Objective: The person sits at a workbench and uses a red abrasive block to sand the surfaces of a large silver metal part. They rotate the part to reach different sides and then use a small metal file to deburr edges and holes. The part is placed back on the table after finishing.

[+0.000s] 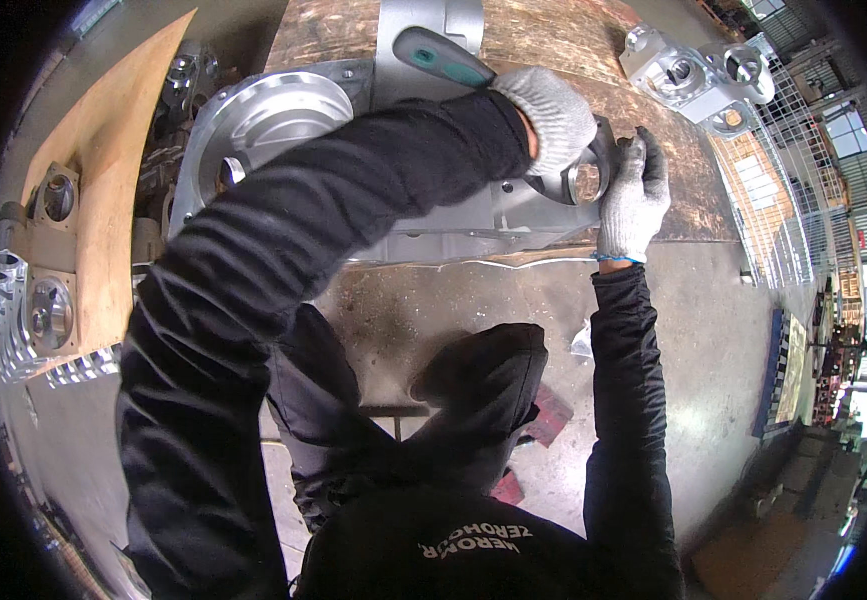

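Observation:
My left hand, in a white knit glove, reaches across from the left to the right end of a large grey metal casting. Its back is toward me and its fingers curl down out of sight over the ring-shaped bore. A tool handle, dark grey with green inlays, sticks out past that wrist; the tool's other end is hidden. My right hand, gloved with dark-stained fingertips, is at the ring's outer right edge, thumb and fingers stretched out and slightly apart. Under my left forearm lies the casting's wide round bore.
The casting rests on a worn wooden tabletop. Another machined metal part stands at the back right, beside a wire mesh rack. Leftward, a plywood sheet leans near several castings. My legs are below the table's near edge.

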Available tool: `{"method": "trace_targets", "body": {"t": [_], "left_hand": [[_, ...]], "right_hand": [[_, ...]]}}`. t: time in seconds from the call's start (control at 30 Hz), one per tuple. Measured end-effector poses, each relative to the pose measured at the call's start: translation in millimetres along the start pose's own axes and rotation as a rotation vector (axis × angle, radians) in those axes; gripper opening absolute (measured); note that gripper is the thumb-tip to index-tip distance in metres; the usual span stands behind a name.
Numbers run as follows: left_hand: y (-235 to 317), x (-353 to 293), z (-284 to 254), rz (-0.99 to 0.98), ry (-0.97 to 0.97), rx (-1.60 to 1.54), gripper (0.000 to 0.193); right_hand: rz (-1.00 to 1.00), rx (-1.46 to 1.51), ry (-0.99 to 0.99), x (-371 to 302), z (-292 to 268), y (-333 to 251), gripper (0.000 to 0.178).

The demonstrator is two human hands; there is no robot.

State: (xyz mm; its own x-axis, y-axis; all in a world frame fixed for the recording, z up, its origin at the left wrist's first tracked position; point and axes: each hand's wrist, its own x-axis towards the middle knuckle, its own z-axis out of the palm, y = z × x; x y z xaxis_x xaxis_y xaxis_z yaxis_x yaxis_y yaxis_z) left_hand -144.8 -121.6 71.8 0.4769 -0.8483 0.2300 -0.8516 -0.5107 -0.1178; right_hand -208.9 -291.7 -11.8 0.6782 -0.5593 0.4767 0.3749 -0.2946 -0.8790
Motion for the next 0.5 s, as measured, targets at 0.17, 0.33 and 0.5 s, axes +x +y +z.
{"method": "trace_targets", "body": {"t": [0.17, 0.33, 0.5], "left_hand": [[-17, -9, -4, 0.356, 0.115, 0.047, 0.012], [-36, -20, -22, 0.537, 0.008, 0.024, 0.014], [-87, 10, -5, 1.004, 0.149, 0.034, 0.019]], "right_hand": [[0.016, -0.046, 0.01, -1, -1, -2, 0.033], [0.029, -0.035, -0.061, -2, 0, -5, 0.037], [0.082, 0.082, -0.089, -4, -8, -21, 0.043]]}}
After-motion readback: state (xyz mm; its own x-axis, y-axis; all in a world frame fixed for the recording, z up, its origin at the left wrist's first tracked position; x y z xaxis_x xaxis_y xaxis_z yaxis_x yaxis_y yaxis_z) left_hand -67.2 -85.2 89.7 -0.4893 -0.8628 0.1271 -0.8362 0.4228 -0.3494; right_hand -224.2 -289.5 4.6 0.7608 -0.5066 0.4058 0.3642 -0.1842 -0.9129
